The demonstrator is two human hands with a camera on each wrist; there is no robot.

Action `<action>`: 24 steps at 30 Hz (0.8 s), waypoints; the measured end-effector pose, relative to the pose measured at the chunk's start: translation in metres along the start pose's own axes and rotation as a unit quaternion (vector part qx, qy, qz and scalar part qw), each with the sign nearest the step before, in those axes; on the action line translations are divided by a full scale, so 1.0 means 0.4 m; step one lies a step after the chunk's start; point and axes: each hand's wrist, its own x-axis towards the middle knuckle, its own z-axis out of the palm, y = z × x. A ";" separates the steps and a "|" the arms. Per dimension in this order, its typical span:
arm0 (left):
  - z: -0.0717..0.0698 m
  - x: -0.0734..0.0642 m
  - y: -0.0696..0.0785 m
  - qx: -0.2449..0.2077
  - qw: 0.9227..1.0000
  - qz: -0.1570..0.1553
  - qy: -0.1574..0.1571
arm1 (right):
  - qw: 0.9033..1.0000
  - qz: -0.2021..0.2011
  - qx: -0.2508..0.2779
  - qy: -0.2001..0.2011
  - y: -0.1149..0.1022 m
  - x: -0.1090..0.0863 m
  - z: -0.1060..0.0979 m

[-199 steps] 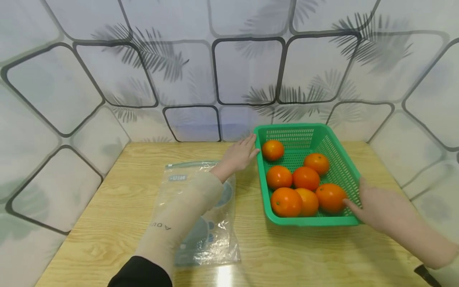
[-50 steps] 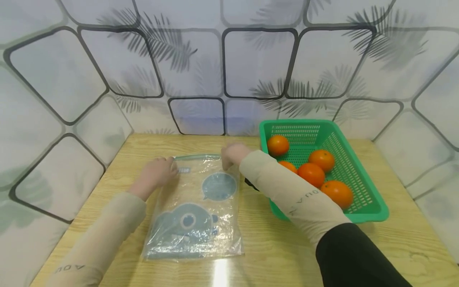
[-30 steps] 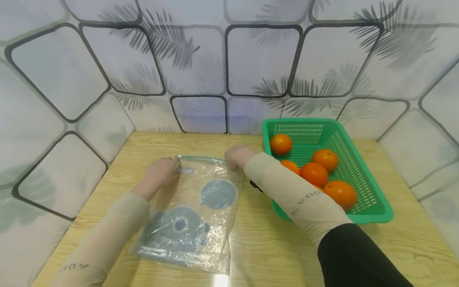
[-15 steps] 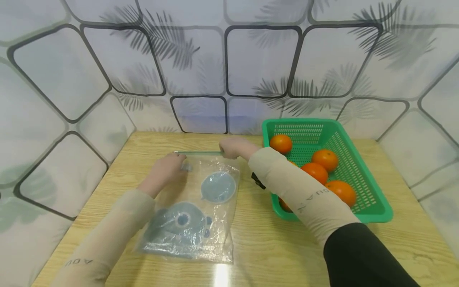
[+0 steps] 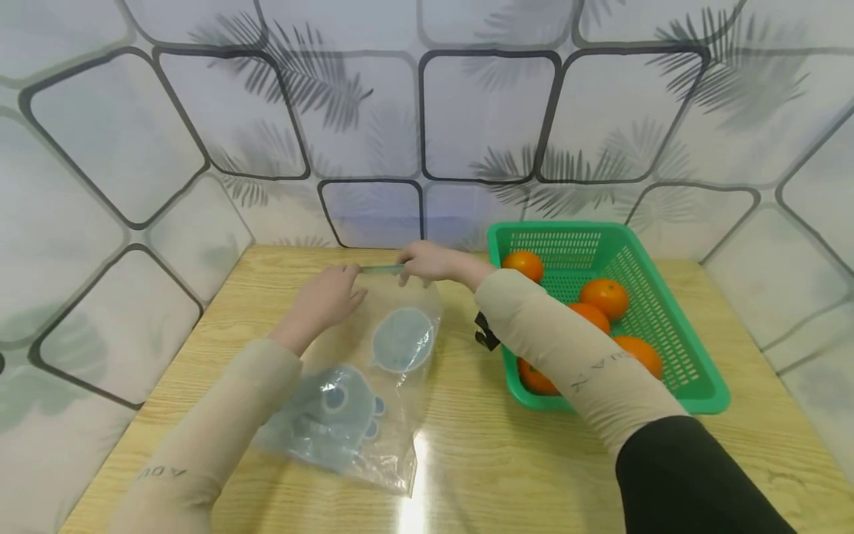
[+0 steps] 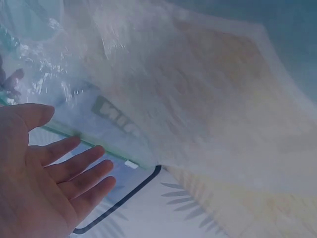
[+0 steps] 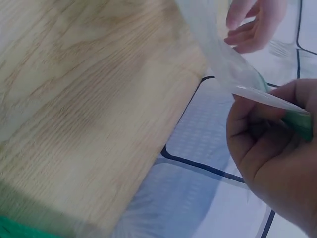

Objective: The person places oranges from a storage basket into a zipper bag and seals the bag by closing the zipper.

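Note:
A clear zip bag point(image 5: 383, 423) with blue cartoon prints hangs tilted, its green zip edge raised and its lower corner near the table. My right hand point(image 5: 434, 263) pinches the zip edge; the right wrist view shows curled fingers point(image 7: 247, 134) and thumb on the plastic. My left hand point(image 5: 325, 297) is at the bag's upper left. In the left wrist view its fingers point(image 6: 84, 168) are spread and loosely straight, beside the zip edge with its white slider point(image 6: 131, 164). Whether they touch the plastic I cannot tell.
A green basket point(image 5: 694, 371) with several oranges point(image 5: 604, 298) stands on the right of the wooden table point(image 5: 480, 460), partly behind my right forearm. A patterned wall covering point(image 5: 490, 115) rises behind and at both sides.
Both hands have gone from the basket's rim to the bag. In the last second the zip edge has risen and the hands have come closer together. The left fingers have loosened.

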 end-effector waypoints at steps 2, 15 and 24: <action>-0.008 0.005 0.009 -0.002 1.000 0.000 0.012 | 0.999 0.004 0.039 0.015 -0.004 -0.004 -0.004; -0.059 0.026 0.063 -0.032 0.998 0.007 0.061 | 0.985 -0.013 0.167 0.037 -0.015 -0.049 -0.016; -0.080 0.024 0.108 -0.022 0.997 0.028 0.075 | 0.978 -0.018 0.206 0.014 -0.022 -0.089 -0.022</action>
